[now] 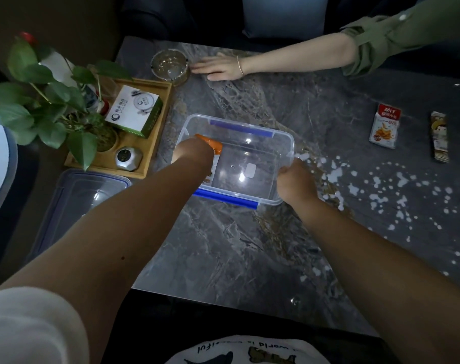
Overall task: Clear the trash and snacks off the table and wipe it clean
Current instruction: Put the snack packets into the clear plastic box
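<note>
A clear plastic box point(263, 143) with blue clips stands in the middle of the grey marble table point(223, 245). My left hand point(193, 153) is down inside the box at its left end, closed on an orange snack packet point(213, 144). My right hand point(296, 183) grips the box's right rim. Two more snack packets lie at the right: a red-and-white one point(385, 126) and a dark narrow one point(439, 136). White spilled drops point(381, 190) are scattered over the table to the right of the box.
The box's lid point(79, 198) lies at the left edge. A wooden tray point(155, 132) holds a plant point(47, 106), a green-and-white carton point(134, 111) and a silver gadget point(127, 158). A glass ashtray point(169, 65) stands behind. Another person's hand point(218, 68) rests flat at the far side.
</note>
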A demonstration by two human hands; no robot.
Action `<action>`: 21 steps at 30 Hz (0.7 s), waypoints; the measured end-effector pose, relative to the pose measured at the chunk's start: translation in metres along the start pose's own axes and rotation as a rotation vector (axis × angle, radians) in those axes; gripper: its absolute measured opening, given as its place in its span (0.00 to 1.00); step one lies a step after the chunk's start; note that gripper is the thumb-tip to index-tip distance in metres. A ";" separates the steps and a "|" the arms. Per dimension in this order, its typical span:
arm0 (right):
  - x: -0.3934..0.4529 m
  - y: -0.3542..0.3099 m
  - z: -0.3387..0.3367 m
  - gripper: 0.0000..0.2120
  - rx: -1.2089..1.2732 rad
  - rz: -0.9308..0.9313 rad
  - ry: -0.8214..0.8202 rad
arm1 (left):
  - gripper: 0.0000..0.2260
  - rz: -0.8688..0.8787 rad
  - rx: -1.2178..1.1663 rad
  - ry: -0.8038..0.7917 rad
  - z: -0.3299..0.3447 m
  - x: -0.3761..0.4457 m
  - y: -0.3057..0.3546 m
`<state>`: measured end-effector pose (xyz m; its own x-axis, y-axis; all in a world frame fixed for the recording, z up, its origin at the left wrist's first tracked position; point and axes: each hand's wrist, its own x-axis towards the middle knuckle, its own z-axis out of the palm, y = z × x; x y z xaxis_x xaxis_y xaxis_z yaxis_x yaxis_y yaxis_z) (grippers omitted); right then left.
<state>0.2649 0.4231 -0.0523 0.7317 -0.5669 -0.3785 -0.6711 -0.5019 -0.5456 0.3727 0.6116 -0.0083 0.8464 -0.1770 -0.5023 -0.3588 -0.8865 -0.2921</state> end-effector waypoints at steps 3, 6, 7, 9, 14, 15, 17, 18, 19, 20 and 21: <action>0.001 0.001 0.001 0.14 -0.020 0.000 0.003 | 0.17 0.015 0.032 0.044 0.008 0.002 -0.002; 0.001 0.001 0.001 0.13 -0.023 -0.002 0.006 | 0.17 0.069 -0.018 0.104 0.011 0.004 -0.003; 0.001 0.001 0.001 0.14 -0.019 -0.002 0.008 | 0.17 0.097 -0.042 0.120 0.012 0.005 -0.003; 0.002 0.001 0.001 0.14 -0.011 0.000 0.007 | 0.15 0.135 -0.080 0.125 0.013 0.005 -0.004; 0.003 0.002 0.002 0.13 -0.007 -0.005 -0.002 | 0.16 0.141 -0.062 0.049 0.019 0.003 -0.006; 0.003 0.003 0.002 0.13 -0.007 -0.006 -0.008 | 0.17 0.131 -0.056 0.040 0.019 0.003 -0.006; 0.004 0.003 0.002 0.14 -0.009 -0.007 -0.017 | 0.16 0.124 -0.051 0.043 0.020 0.003 -0.005; 0.004 0.003 0.001 0.14 -0.010 -0.006 -0.018 | 0.15 0.124 -0.050 0.048 0.020 0.003 -0.005; 0.004 0.003 0.002 0.14 -0.011 -0.007 -0.016 | 0.15 0.122 -0.047 0.051 0.021 0.003 -0.004; 0.005 0.003 0.002 0.14 -0.015 -0.009 -0.012 | 0.15 0.119 -0.044 0.050 0.021 0.004 -0.004; 0.005 0.004 0.002 0.14 -0.020 -0.010 -0.007 | 0.15 0.112 -0.041 0.047 0.022 0.004 -0.003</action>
<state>0.2662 0.4199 -0.0575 0.7391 -0.5574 -0.3781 -0.6660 -0.5208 -0.5341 0.3689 0.6229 -0.0271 0.8202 -0.2947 -0.4904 -0.4361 -0.8768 -0.2026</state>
